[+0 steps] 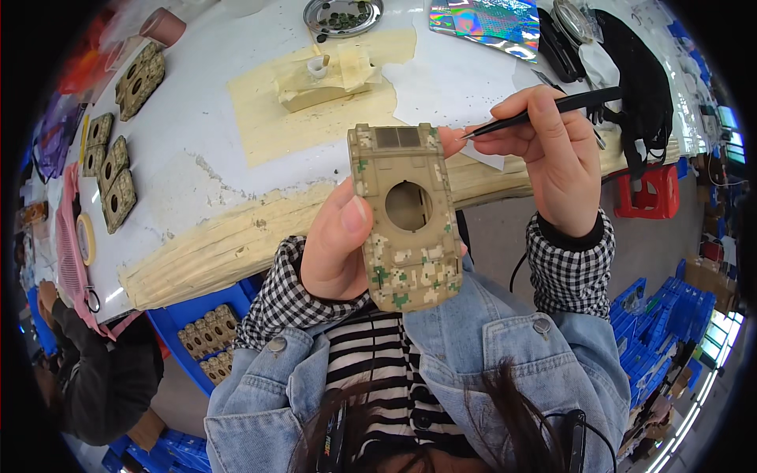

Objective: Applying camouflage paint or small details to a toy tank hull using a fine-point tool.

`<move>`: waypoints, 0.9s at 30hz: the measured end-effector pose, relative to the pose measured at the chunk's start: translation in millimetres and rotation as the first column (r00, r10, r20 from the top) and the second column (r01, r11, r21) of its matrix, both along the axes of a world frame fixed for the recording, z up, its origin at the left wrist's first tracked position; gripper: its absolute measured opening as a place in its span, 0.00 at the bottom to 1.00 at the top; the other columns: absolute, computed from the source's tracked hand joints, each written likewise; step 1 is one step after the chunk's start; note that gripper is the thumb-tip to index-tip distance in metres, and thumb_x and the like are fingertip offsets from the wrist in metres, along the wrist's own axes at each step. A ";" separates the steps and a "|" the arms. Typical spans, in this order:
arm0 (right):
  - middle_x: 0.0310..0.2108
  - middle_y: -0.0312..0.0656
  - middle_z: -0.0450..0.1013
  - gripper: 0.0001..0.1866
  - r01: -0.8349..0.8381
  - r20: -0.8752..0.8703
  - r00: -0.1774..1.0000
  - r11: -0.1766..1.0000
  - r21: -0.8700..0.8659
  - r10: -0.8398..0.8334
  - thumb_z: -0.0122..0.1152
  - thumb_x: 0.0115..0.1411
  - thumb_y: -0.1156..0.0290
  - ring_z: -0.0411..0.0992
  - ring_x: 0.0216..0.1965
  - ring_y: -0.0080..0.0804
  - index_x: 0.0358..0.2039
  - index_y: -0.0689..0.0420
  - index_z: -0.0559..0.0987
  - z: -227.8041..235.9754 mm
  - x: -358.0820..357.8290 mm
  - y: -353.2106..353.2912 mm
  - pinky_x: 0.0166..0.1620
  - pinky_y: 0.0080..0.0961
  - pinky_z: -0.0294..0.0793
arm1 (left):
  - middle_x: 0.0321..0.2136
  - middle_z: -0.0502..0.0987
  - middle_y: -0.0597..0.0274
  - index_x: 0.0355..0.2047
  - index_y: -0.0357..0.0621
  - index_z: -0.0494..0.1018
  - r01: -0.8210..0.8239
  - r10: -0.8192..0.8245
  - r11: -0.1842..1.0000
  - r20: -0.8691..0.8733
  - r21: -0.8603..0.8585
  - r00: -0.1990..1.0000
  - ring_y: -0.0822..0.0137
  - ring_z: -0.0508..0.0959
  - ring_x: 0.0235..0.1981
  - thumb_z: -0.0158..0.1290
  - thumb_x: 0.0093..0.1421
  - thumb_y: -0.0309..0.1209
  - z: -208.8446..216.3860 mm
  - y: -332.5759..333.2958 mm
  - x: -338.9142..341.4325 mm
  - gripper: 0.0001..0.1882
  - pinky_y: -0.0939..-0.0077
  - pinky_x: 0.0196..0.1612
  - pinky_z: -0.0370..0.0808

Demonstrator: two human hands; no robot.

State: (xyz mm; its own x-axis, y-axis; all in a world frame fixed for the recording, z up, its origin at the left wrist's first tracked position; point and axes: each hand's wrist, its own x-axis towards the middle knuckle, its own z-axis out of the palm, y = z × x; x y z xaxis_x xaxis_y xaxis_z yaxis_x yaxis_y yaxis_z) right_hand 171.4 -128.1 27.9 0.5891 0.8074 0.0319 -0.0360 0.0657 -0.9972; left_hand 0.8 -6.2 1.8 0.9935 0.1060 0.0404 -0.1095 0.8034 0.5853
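Observation:
My left hand [335, 244] is closed around a toy tank hull [422, 264] in tan, green and white pixel camouflage, holding it upright in front of my chest. The hull has a round hole in its middle and a dark grid panel at its top end. In my right hand [564, 162] is a pair of black tweezers [579, 100], pinched between thumb and fingers and pointing left. Their tip is beside a fingertip at the hull's upper right edge. Whether the tweezers grip anything is too small to tell.
A taped block [331, 91] bears a small white cup [317, 68]. Behind it stands a round metal dish [310, 17] of small dark green pieces. Camouflage hulls [120, 197] and a tape roll [85, 240] lie at left. Below are a blue crate [169, 327], another person's dark sleeve [102, 378] and a red stool [661, 193].

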 end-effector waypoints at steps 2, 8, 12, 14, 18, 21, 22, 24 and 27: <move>0.32 0.47 0.72 0.20 -0.001 0.012 1.000 1.000 -0.002 0.001 0.36 0.67 0.64 0.76 0.32 0.35 0.34 0.70 0.71 -0.9 -0.2 1.0 0.38 0.26 0.77 | 0.61 0.50 0.52 0.59 0.32 0.45 -0.020 0.020 1.000 0.008 0.007 1.000 0.60 0.73 0.43 0.48 0.55 0.55 -1.2 -0.7 -0.5 0.46 0.64 0.44 0.74; 0.32 0.48 0.72 0.20 -0.005 0.007 1.000 1.000 -0.008 0.005 0.36 0.67 0.64 0.76 0.32 0.34 0.34 0.70 0.71 -2.5 -0.6 2.2 0.38 0.26 0.77 | 0.61 0.49 0.52 0.59 0.32 0.45 -0.035 0.035 0.999 0.007 0.013 0.999 0.60 0.73 0.43 0.48 0.55 0.55 -2.3 -0.9 -1.0 0.46 0.65 0.44 0.74; 0.32 0.46 0.72 0.20 -0.006 0.012 1.000 1.000 -0.012 0.007 0.36 0.67 0.63 0.76 0.32 0.34 0.34 0.70 0.71 -2.7 -1.4 3.4 0.38 0.26 0.77 | 0.61 0.49 0.51 0.59 0.31 0.45 -0.009 0.009 1.000 0.001 -0.002 1.000 0.61 0.72 0.44 0.47 0.55 0.55 -1.1 1.8 -1.9 0.46 0.64 0.45 0.74; 0.32 0.46 0.72 0.20 -0.010 0.015 1.000 1.000 -0.009 0.010 0.37 0.67 0.63 0.76 0.32 0.34 0.34 0.70 0.71 -3.2 -1.7 3.9 0.38 0.26 0.77 | 0.61 0.49 0.51 0.59 0.31 0.45 -0.039 0.039 0.999 0.009 0.010 0.999 0.61 0.72 0.44 0.47 0.55 0.56 -2.2 0.0 -1.7 0.46 0.64 0.45 0.74; 0.32 0.45 0.72 0.20 -0.012 0.015 1.000 1.000 -0.003 0.012 0.37 0.66 0.63 0.76 0.32 0.34 0.34 0.69 0.71 -4.3 -1.3 4.9 0.38 0.26 0.77 | 0.60 0.49 0.50 0.59 0.31 0.45 -0.083 0.083 0.996 0.025 0.037 0.996 0.61 0.72 0.44 0.47 0.55 0.56 -3.2 -0.9 -1.3 0.46 0.64 0.45 0.74; 0.32 0.46 0.72 0.20 -0.010 0.008 1.000 1.000 -0.008 0.010 0.37 0.66 0.63 0.76 0.32 0.34 0.34 0.69 0.71 -4.5 -1.3 5.5 0.38 0.26 0.77 | 0.60 0.50 0.50 0.59 0.31 0.46 -0.081 0.080 0.996 0.026 0.041 0.996 0.61 0.72 0.44 0.47 0.55 0.56 -3.1 -0.1 -0.9 0.46 0.64 0.45 0.74; 0.32 0.46 0.72 0.20 -0.010 0.004 1.000 1.000 -0.010 0.010 0.37 0.66 0.63 0.76 0.32 0.34 0.34 0.69 0.71 -4.8 -1.5 5.8 0.38 0.26 0.77 | 0.60 0.50 0.50 0.59 0.31 0.46 -0.081 0.080 0.996 0.026 0.039 0.996 0.61 0.72 0.45 0.47 0.55 0.56 -3.6 -0.1 -1.1 0.46 0.64 0.45 0.74; 0.31 0.46 0.72 0.21 -0.012 -0.011 1.000 1.000 -0.003 0.012 0.39 0.66 0.62 0.76 0.32 0.33 0.34 0.69 0.72 -6.0 -1.6 6.2 0.39 0.25 0.77 | 0.60 0.50 0.50 0.59 0.31 0.46 -0.081 0.080 0.996 0.028 0.033 0.996 0.62 0.72 0.45 0.46 0.55 0.56 -5.0 -0.1 -1.6 0.46 0.64 0.45 0.74; 0.31 0.45 0.73 0.21 -0.012 -0.037 0.999 1.000 0.024 0.013 0.42 0.65 0.59 0.76 0.32 0.31 0.34 0.67 0.74 -8.7 0.5 5.8 0.39 0.23 0.77 | 0.60 0.50 0.49 0.59 0.33 0.46 -0.087 0.086 0.996 0.033 0.031 0.996 0.61 0.71 0.46 0.45 0.56 0.56 -6.1 -0.1 -0.3 0.44 0.63 0.46 0.73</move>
State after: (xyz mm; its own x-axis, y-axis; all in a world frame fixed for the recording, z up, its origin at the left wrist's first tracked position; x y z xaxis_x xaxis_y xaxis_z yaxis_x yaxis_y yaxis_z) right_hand 171.8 -122.3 19.1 0.5799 0.8142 0.0291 -0.0744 0.0885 -0.9933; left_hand 0.5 -6.2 -4.3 0.9789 0.1898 0.0762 -0.1966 0.7711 0.6056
